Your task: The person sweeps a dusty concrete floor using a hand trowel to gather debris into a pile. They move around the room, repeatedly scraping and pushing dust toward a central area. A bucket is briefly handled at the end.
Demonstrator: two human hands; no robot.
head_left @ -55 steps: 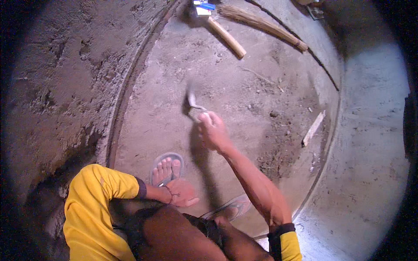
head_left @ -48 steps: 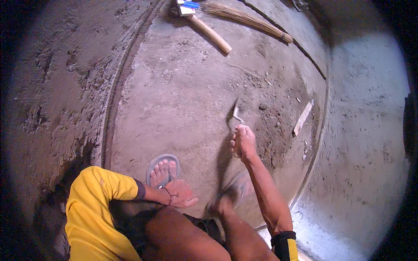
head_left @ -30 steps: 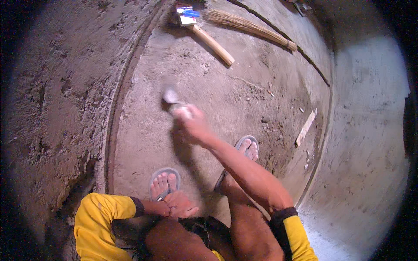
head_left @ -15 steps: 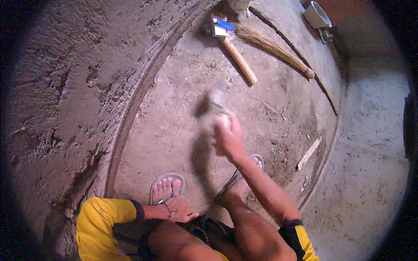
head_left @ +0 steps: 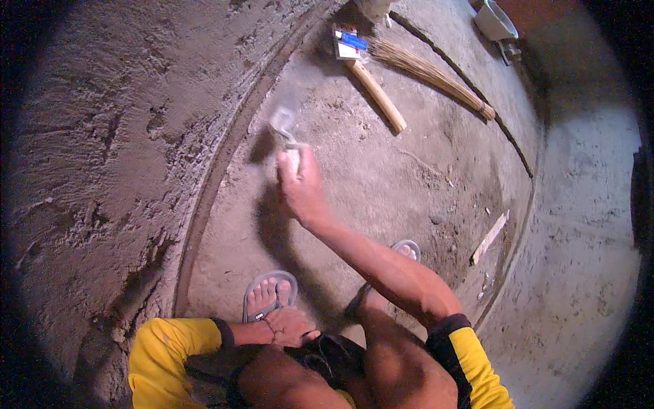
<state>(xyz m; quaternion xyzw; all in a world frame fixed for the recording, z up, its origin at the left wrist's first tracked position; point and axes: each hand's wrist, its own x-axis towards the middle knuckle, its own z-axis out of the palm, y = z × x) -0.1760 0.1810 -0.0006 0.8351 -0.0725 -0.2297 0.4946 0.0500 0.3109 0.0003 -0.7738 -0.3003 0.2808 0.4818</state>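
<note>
Head view, looking down. Right hand (head_left: 300,187) is stretched fwd with its grip closed round the handle of a small metal trowel with a pale, motion-blurred blade (head_left: 283,126). The blade sits low over the grey-brown cement floor (head_left: 381,184), just beside the dark curved groove (head_left: 218,170) where the floor meets the rough plastered wall (head_left: 102,136). Left hand (head_left: 289,326) rests by the foot in a grey sandal (head_left: 269,296); its fingers are loosely curled and hold nothing.

Step in hand, judged: smoothing or scraping the floor surface nr the groove. Next stroke calls for a flat blade angle and even pressure, kept off the groove edge.

Well apart, at top: wooden-handled hammer with blue-and-white head label (head_left: 371,88), straw broom (head_left: 432,75), white bowl-like vessel (head_left: 496,20); a thin wood strip (head_left: 489,237) lies at right.

Hard to tell: blade shape and contact w/ floor (blur); trowel handle hidden in fist; second sandal (head_left: 407,249) mostly behind the forearm.
</note>
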